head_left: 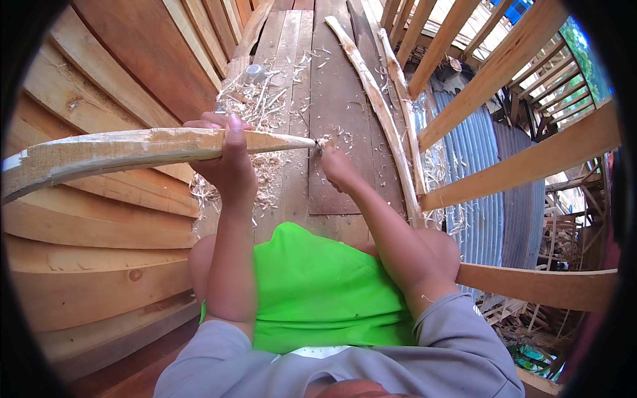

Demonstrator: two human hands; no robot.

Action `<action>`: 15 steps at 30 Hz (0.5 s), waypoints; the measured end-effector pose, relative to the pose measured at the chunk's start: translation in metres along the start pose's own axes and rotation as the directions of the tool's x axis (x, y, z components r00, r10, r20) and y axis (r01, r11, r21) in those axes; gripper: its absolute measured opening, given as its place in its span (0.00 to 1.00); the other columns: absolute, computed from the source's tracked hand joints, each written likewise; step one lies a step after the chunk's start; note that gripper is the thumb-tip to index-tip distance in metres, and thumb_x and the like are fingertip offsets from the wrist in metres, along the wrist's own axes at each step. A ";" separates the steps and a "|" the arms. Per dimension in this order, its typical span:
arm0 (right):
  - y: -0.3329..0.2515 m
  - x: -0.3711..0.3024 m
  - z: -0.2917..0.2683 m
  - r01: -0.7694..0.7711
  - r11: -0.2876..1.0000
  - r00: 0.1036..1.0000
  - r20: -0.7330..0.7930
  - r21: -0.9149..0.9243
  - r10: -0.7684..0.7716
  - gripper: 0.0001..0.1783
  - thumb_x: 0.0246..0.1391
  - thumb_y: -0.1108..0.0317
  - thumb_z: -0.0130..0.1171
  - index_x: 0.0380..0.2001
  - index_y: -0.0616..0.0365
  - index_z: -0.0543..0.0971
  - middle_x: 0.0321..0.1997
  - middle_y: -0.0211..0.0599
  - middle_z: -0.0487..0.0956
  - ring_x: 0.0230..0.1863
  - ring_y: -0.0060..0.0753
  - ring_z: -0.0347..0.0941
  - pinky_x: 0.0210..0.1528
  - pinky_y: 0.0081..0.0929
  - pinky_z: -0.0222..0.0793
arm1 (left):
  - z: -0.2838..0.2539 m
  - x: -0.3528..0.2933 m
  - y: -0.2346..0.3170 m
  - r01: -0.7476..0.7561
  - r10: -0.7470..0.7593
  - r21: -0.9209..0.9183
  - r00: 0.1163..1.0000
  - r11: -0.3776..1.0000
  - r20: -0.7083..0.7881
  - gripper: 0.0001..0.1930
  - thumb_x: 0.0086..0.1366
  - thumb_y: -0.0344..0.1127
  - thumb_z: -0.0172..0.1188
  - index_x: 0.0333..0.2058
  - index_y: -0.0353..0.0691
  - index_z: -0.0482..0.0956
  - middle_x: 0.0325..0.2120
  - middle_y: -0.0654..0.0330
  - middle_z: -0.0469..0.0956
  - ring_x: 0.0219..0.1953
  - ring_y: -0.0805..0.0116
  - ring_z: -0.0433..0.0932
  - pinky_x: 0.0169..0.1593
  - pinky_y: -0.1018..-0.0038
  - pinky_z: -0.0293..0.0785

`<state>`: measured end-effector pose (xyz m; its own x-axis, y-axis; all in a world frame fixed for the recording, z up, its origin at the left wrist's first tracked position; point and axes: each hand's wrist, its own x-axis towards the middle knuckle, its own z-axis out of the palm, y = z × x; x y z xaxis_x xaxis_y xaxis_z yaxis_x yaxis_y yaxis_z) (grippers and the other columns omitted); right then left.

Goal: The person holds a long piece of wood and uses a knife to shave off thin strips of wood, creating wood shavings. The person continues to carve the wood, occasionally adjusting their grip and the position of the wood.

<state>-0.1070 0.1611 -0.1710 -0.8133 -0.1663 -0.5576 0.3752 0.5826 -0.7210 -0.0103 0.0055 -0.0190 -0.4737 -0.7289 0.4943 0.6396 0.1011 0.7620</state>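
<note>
A long, curved wooden pole (149,142), pale and freshly shaved, reaches in from the left edge and tapers to a point near the middle. My left hand (222,156) is wrapped round it, thumb along the upper side. Close by the tapered end, my right hand (338,169) is closed in a fist. A small dark bit (319,142) shows between that fist and the pole's tip, with pale curls of wood beside it. What the right fist holds is mostly hidden.
Wood shavings (265,172) litter the plank floor (338,192). A clear cup-like container (253,73) stands among them. Two long peeled poles (375,106) lie to the right, beside a slatted railing (517,176). A board wall (99,229) rises at left; corrugated metal sheets (474,179) lie beyond the railing.
</note>
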 end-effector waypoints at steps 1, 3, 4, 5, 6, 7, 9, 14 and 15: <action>-0.004 -0.003 -0.001 0.031 1.000 0.999 -0.024 -0.007 -0.031 0.34 0.64 0.52 0.31 0.30 0.77 0.75 0.24 0.66 0.78 0.30 0.65 0.75 0.43 0.51 0.70 | 0.000 0.001 -0.001 -0.002 0.002 -0.022 1.000 1.000 0.000 0.14 0.58 0.29 0.62 0.33 0.43 0.62 0.25 0.62 0.69 0.26 0.71 0.76 0.38 0.72 0.77; -0.011 -0.012 0.003 0.283 0.943 0.952 -0.069 -0.177 -0.299 0.35 0.64 0.52 0.31 0.29 0.77 0.75 0.24 0.65 0.78 0.28 0.65 0.75 0.41 0.53 0.70 | -0.003 0.003 0.000 -0.010 0.010 -0.037 1.000 0.999 0.013 0.15 0.58 0.29 0.62 0.33 0.43 0.62 0.25 0.62 0.69 0.26 0.70 0.76 0.37 0.72 0.77; -0.021 -0.022 0.005 0.392 0.882 0.903 -0.073 -0.263 -0.423 0.35 0.65 0.51 0.31 0.29 0.77 0.74 0.24 0.64 0.78 0.27 0.65 0.74 0.40 0.53 0.70 | -0.005 0.003 -0.001 -0.009 0.010 -0.044 1.000 0.999 0.020 0.15 0.58 0.29 0.62 0.33 0.43 0.62 0.25 0.62 0.69 0.27 0.70 0.76 0.37 0.72 0.76; -0.034 -0.030 0.005 0.383 0.894 0.916 -0.032 -0.234 -0.401 0.34 0.64 0.52 0.31 0.31 0.77 0.75 0.27 0.65 0.78 0.29 0.65 0.75 0.41 0.53 0.70 | -0.005 0.005 0.000 -0.004 0.004 -0.024 1.000 1.000 0.023 0.14 0.58 0.30 0.61 0.33 0.44 0.61 0.25 0.63 0.68 0.27 0.71 0.74 0.38 0.72 0.75; -0.057 -0.054 0.000 0.363 0.908 0.929 0.010 -0.209 -0.370 0.34 0.64 0.52 0.31 0.33 0.78 0.75 0.30 0.66 0.79 0.31 0.66 0.76 0.41 0.54 0.70 | -0.003 0.003 0.003 0.011 -0.011 -0.003 1.000 1.000 0.024 0.13 0.59 0.30 0.60 0.32 0.44 0.61 0.25 0.64 0.66 0.28 0.72 0.72 0.39 0.72 0.73; -0.069 -0.065 -0.002 0.343 0.921 0.939 0.053 -0.184 -0.339 0.34 0.64 0.53 0.31 0.34 0.79 0.76 0.32 0.67 0.79 0.32 0.66 0.76 0.41 0.54 0.70 | -0.003 0.001 0.005 0.025 -0.026 0.018 0.999 1.000 0.024 0.12 0.59 0.31 0.59 0.32 0.44 0.61 0.24 0.65 0.65 0.29 0.74 0.70 0.39 0.72 0.72; -0.002 -0.005 -0.001 0.302 0.920 0.938 -0.096 -0.250 -0.334 0.34 0.65 0.53 0.31 0.36 0.79 0.76 0.35 0.68 0.79 0.34 0.66 0.77 0.41 0.54 0.70 | 0.003 -0.002 0.003 0.040 -0.039 -0.016 0.998 0.999 0.057 0.13 0.60 0.31 0.59 0.32 0.44 0.61 0.25 0.65 0.65 0.29 0.74 0.70 0.40 0.72 0.72; 0.007 0.013 0.006 0.176 0.966 0.971 -0.126 -0.190 -0.202 0.34 0.65 0.54 0.31 0.35 0.80 0.76 0.35 0.69 0.79 0.36 0.66 0.77 0.44 0.53 0.70 | 0.006 0.001 0.004 -0.006 0.005 0.007 0.999 1.000 0.041 0.12 0.60 0.30 0.58 0.32 0.45 0.61 0.25 0.65 0.64 0.29 0.74 0.69 0.40 0.72 0.72; -0.003 0.003 0.006 0.174 0.960 0.979 -0.065 -0.219 -0.192 0.34 0.65 0.53 0.31 0.36 0.79 0.76 0.34 0.69 0.79 0.36 0.66 0.77 0.44 0.52 0.70 | -0.001 0.003 0.001 -0.001 0.004 -0.042 0.997 0.999 0.073 0.12 0.60 0.29 0.57 0.33 0.45 0.60 0.25 0.65 0.64 0.30 0.74 0.69 0.39 0.72 0.71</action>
<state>-0.1079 0.1544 -0.1729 -0.8972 -0.2232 -0.3811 0.1216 0.7047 -0.6990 -0.0100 0.0027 -0.0174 -0.5138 -0.6772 0.5267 0.6648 0.0738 0.7434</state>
